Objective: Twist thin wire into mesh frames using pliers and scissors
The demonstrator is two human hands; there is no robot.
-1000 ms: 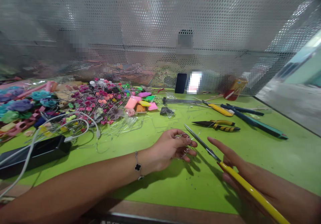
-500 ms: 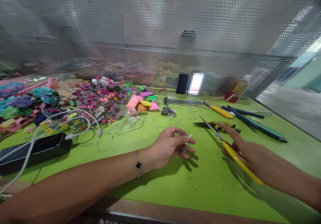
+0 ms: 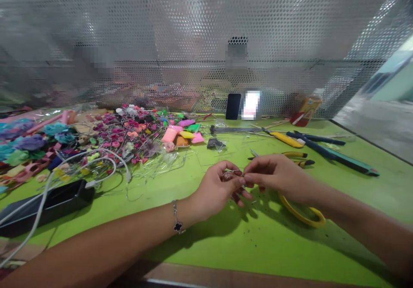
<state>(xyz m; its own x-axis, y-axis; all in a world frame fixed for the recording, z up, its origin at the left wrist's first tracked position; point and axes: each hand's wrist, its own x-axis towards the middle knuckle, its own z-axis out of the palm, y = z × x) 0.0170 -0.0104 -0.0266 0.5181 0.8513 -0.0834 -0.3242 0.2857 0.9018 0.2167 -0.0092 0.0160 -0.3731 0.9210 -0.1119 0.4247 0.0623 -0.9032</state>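
Note:
Thin silvery wire (image 3: 229, 173), bent into a loose tangle, sits in the curled fingers of my left hand (image 3: 222, 187). My right hand (image 3: 274, 174) meets it from the right, thumb and index finger pinched at the wire near the left fingertips; the exact spot is too small to make out. Beneath the right hand lies a pair of scissors with yellow handles (image 3: 305, 223), its blades partly covered by the hand. Just behind that hand are black-and-yellow pliers (image 3: 293, 155). Dark tiny bits are scattered on the green tabletop (image 3: 226, 245) below.
A heap of colourful small flowers on wires (image 3: 132, 129) fills the back left, with coloured clay packets (image 3: 182, 135) beside it. A black box with white cable (image 3: 61, 197) is at left. Behind stand a phone (image 3: 233, 106) and a bottle (image 3: 305, 111); green-handled pliers (image 3: 351, 161) lie right.
My right hand has let go of the scissors, now on the table, and moved left to pinch the wire at my left hand. My left hand stays nearly in place.

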